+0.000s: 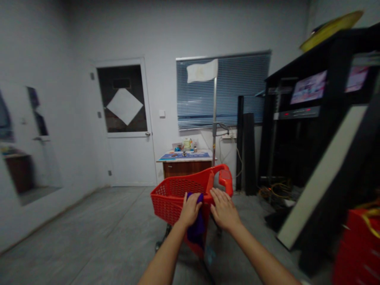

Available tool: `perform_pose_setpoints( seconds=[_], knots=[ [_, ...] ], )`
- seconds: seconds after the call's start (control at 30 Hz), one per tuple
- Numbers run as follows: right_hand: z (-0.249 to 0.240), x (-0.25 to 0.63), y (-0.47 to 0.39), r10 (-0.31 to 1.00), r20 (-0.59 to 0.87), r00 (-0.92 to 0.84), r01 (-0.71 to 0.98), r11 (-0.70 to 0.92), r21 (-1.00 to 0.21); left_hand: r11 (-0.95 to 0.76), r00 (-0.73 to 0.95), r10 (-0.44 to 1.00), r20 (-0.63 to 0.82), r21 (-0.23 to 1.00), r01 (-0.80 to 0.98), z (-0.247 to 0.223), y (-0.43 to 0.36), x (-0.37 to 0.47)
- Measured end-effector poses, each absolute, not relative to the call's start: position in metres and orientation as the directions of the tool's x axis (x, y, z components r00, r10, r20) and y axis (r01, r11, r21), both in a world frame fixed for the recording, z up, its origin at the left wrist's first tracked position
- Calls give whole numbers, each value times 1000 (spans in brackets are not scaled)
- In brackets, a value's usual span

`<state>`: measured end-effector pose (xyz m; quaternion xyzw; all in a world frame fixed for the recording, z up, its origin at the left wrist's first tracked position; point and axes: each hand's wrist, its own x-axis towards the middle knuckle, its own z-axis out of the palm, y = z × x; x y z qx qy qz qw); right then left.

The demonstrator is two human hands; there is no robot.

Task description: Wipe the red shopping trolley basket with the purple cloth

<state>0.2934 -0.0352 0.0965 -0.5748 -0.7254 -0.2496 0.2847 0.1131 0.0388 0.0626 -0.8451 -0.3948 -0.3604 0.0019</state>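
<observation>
A red plastic shopping cart [170, 206] with perforated basket sides stands on the floor before me, its handle [226, 180] at the right end. My left hand [190, 208] is closed on a purple cloth [196, 229], pressing it against the near rim of the basket. The cloth hangs down over the cart's outer side. Just to the right, my right hand [223, 206] grips the rim below the handle, fingers laid over the edge and thumb on the near side. Parts of the cart's legs and wheels are hidden behind my arms.
Behind the cart stands a small table [169, 168] with small items on it, and a pole with a white flag [202, 72]. A white door [130, 162] is at the back left. Right are a black rack [314, 138], a leaning panel [322, 178], loose cables and a red cabinet [356, 245].
</observation>
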Motion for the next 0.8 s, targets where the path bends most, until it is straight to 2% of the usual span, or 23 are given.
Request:
perform_pose_setpoints(
  seconds=[0.13,0.3,0.4,0.63,0.8],
  knots=[
    [95,309,-36,655,751,-83,992,126,-1,-670,419,681,600,280,688,61,40,111],
    [95,306,-36,662,749,-14,991,107,-76,-706,453,644,617,250,663,67,32,129],
    [97,302,-37,680,733,-12,990,111,-87,-752,502,600,623,227,619,71,28,135],
    [99,291,-39,684,729,-14,988,122,-96,-687,436,663,608,263,677,70,30,126],
    [98,280,-38,688,725,-3,987,118,-108,-729,469,619,630,238,642,67,32,123]
  ],
)
